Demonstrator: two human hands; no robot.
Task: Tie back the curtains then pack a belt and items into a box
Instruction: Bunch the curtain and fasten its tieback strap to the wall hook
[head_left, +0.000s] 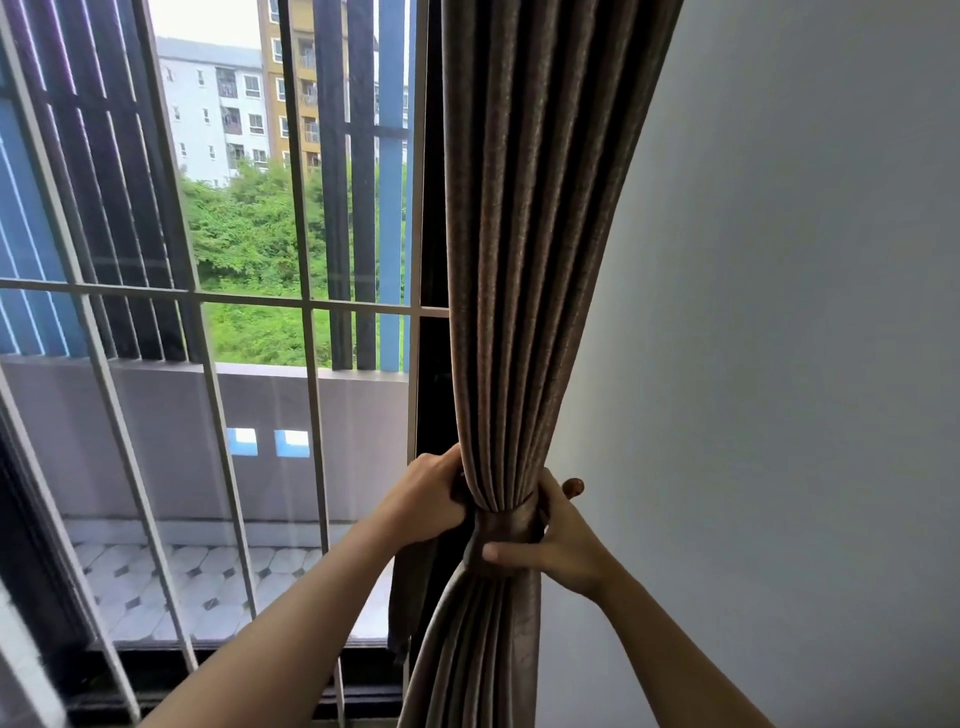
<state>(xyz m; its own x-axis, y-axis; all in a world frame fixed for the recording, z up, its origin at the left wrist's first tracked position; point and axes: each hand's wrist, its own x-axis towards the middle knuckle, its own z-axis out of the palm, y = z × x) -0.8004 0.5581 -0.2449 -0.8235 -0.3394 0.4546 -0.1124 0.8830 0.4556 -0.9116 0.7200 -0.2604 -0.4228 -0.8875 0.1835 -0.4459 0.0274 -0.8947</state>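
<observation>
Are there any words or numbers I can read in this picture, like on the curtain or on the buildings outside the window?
None: no word, number or sign can be read anywhere.
The curtain and its tieback are plain brown cloth.
The wall is bare.
The apartment buildings outside show no lettering that can be made out.

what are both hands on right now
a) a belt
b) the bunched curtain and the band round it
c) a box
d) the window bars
b: the left hand grips the brown curtain where it is gathered, and the right hand holds the band wrapped round that narrow part, thumb across its front.
</observation>
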